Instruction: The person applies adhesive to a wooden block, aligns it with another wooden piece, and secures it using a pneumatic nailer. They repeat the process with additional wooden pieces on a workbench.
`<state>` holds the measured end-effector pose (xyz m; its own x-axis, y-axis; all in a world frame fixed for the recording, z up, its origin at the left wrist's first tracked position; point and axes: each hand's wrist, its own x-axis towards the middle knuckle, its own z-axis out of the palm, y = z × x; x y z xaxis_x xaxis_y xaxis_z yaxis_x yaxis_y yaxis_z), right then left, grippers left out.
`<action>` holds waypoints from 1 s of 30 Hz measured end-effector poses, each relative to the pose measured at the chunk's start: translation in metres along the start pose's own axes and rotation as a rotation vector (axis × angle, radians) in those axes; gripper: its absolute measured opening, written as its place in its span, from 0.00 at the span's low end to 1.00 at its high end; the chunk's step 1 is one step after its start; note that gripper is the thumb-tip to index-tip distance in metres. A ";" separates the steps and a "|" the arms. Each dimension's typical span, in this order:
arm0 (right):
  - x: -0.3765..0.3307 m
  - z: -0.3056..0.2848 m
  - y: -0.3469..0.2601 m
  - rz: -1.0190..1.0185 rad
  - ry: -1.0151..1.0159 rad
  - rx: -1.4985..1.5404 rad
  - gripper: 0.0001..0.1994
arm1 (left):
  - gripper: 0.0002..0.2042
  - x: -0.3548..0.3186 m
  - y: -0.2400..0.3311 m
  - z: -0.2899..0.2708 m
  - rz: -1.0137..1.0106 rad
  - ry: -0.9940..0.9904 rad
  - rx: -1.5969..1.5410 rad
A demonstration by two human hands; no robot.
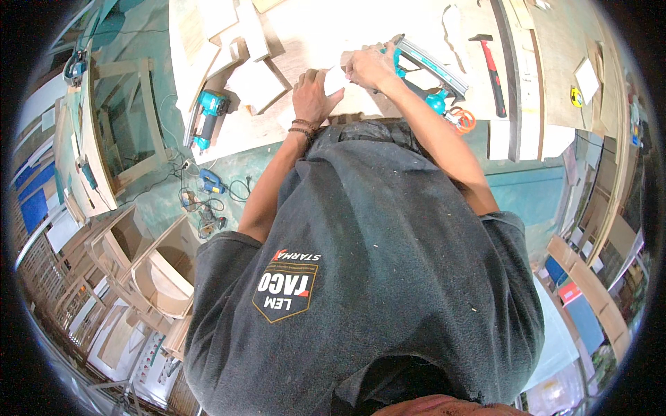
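Observation:
A small white piece (335, 81) stands on the pale workbench (312, 28), between my two hands. My left hand (313, 98) grips its left side, thumb toward me and fingers bent on the far side. My right hand (371, 68) is curled at the piece's right side, its fingertips close to it; what they pinch is too bright and small to make out. Just right of that hand lies a teal nail gun (433, 66), its front end by my knuckles. Whether the hand touches it is unclear.
A second teal nail gun (209, 114) lies at the bench's left edge, beside pale boards (253, 87). A red-handled hammer (492, 76) and an orange coiled hose (461, 120) are to the right. Curved wooden parts (163, 277) and corded tools (211, 182) stand lower left.

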<state>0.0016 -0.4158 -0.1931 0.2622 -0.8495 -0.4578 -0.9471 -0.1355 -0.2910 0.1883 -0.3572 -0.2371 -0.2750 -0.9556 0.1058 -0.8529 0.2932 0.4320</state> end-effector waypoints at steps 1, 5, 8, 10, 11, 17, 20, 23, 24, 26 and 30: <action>-0.001 -0.002 -0.002 0.003 -0.005 -0.005 0.10 | 0.28 -0.001 0.000 0.001 -0.012 0.005 -0.016; 0.000 -0.001 -0.002 0.015 -0.007 0.003 0.11 | 0.28 -0.003 -0.005 0.005 -0.005 0.037 -0.059; -0.001 0.006 0.002 -0.012 0.103 0.031 0.05 | 0.28 -0.003 -0.006 0.010 0.027 0.062 -0.049; 0.001 0.007 0.002 -0.012 0.106 0.035 0.06 | 0.28 -0.004 -0.009 0.013 0.046 0.085 -0.047; 0.001 0.007 0.003 -0.011 0.107 0.037 0.06 | 0.28 -0.004 -0.010 0.015 0.058 0.100 -0.056; -0.028 0.016 0.032 -0.132 0.702 0.272 0.17 | 0.27 -0.004 -0.013 0.020 0.108 0.162 -0.091; -0.083 -0.004 0.041 0.010 0.564 0.299 0.31 | 0.27 -0.005 -0.011 0.013 0.102 0.183 -0.091; -0.127 -0.008 0.047 0.115 0.414 0.149 0.43 | 0.25 -0.008 -0.012 0.011 0.081 0.196 -0.076; -0.137 0.001 0.053 0.122 0.375 0.053 0.46 | 0.25 -0.008 -0.010 0.010 0.077 0.200 -0.074; -0.142 0.018 0.066 0.107 0.341 -0.053 0.51 | 0.25 -0.007 -0.007 0.007 0.054 0.193 -0.063; -0.116 0.037 0.082 0.045 0.329 -0.064 0.52 | 0.24 -0.005 -0.005 0.008 0.063 0.225 -0.074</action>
<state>-0.1001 -0.3100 -0.1950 0.1557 -0.9731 -0.1700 -0.9687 -0.1167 -0.2190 0.1902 -0.3538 -0.2467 -0.2139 -0.9204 0.3274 -0.8002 0.3573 0.4817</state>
